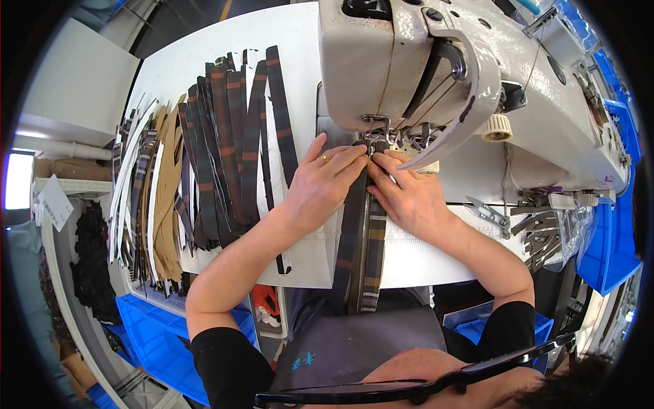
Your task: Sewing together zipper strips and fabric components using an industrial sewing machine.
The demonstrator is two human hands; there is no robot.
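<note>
Both hands meet under the head of a white sewing machine (402, 68), at its presser foot (372, 144). A long zipper (364, 245) with metal teeth runs from there down over the table edge to my lap, with dark plaid fabric strips (346, 249) along it. My left hand (320, 178), wearing a ring, presses its closed fingertips on the zipper's far end from the left. From the right, my right hand (412, 198) pinches the same end, fingers bent together. The fingertips partly cover the needle area, so the stitching spot is hidden.
Many plaid fabric strips (221, 150) and tan strips (165, 204) lie on the white table's left side. Right of my hands are thread snips (489, 215) and a pile of grey strips (543, 235). Blue bins (160, 341) stand below left and at far right (613, 238).
</note>
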